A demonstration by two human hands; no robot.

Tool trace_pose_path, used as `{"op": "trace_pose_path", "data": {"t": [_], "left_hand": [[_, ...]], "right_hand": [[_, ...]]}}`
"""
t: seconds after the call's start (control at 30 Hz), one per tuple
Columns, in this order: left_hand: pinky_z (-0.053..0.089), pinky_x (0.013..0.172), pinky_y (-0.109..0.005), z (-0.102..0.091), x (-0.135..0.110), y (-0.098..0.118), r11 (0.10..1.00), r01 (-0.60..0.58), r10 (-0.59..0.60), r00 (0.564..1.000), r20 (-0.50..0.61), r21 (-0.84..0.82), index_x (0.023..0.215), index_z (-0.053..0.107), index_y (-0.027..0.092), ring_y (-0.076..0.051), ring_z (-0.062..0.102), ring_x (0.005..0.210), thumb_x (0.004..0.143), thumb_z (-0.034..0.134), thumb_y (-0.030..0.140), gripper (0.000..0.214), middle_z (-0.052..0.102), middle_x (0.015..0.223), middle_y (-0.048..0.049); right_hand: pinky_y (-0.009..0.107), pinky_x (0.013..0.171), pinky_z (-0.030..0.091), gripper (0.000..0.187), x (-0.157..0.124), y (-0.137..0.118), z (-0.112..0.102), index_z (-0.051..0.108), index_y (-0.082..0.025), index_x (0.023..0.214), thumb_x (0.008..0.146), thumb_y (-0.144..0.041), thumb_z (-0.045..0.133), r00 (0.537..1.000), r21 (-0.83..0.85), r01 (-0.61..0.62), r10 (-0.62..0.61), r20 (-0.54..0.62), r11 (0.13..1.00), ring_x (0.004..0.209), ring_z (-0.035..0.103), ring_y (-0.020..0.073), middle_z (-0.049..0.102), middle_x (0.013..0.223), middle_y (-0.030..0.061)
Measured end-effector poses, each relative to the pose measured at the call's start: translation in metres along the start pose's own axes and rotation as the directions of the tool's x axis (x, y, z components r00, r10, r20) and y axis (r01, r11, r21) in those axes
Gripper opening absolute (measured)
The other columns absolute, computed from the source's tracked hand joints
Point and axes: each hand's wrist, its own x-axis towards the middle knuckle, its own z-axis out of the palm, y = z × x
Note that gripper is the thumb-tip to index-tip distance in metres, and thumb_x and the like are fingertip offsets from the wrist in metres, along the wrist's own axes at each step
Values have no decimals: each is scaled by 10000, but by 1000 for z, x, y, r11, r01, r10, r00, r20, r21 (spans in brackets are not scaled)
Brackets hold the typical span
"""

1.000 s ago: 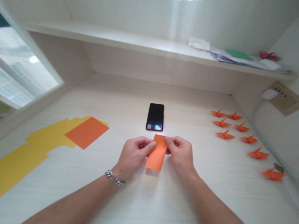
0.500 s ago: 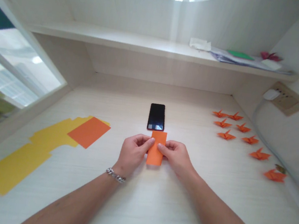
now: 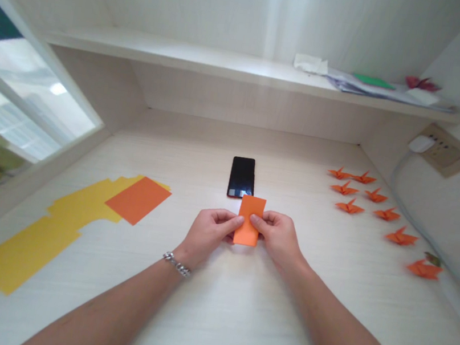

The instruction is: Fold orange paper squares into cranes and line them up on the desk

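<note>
A narrow upright rectangle of folded orange paper [image 3: 249,230] is held between my two hands, just in front of the phone [image 3: 242,177]. My left hand [image 3: 213,230], with a chain bracelet [image 3: 176,264] at its wrist, pinches the paper's left edge, thumb on top. From the other side my right hand [image 3: 279,234] grips the right edge, its thumb pressing on the front face. The fingers behind the paper are partly hidden. To the left, an orange sheet [image 3: 138,200] lies over spread yellow sheets [image 3: 28,252].
Several folded orange paper cranes [image 3: 402,237] stand at the right of the desk. Behind them a cable runs from a white plug [image 3: 421,144] in the wall socket [image 3: 449,152]. A shelf [image 3: 178,56] with papers [image 3: 367,88] crosses the back.
Both hands have shifted slightly to the right with the folded paper, which also sits a little farther up and tilts slightly. The view has moved a little.
</note>
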Motion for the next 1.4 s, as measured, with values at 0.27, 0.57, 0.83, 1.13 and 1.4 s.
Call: {"op": "trace_pose_path", "data": {"t": [0.27,0.57,0.83,1.13,1.4], "left_hand": [[418,487,-195,-1,0,3,981,-115,121,992,-31,159,778,717,108,-104,534,532,756,685,395,289,652,620,-36],[466,512,-195,2,0,4,999,-31,30,999,24,25,893,714,101,-105,573,566,733,723,324,275,705,738,-62],[436,490,-178,2,0,3,999,-40,40,998,38,-13,854,725,104,-94,553,558,723,728,275,216,713,749,-66],[438,513,-185,2,2,1,998,-64,63,997,53,14,858,732,108,-98,548,570,756,692,279,203,699,729,-56],[420,501,-191,2,3,0,997,-78,76,994,78,28,867,732,114,-99,534,560,777,669,305,220,692,721,-48]], "right_hand": [[318,644,535,285,1,9,-1,701,-124,777,659,-377,757,999,-72,22,-20,29,997,679,674,205,730,787,95],[270,594,512,287,-2,4,-1,706,-113,775,653,-366,761,997,-150,69,-72,-10,986,641,664,179,731,751,86],[269,565,491,291,-2,3,1,702,-113,764,637,-367,769,997,-181,63,-69,-29,982,631,657,187,726,733,87],[267,566,482,293,-1,6,-1,709,-115,785,643,-366,763,996,-235,74,-84,-35,969,645,655,189,725,756,89],[268,567,479,293,0,10,-2,702,-119,784,648,-373,758,995,-243,75,-89,-46,967,645,647,189,718,749,85]]}}
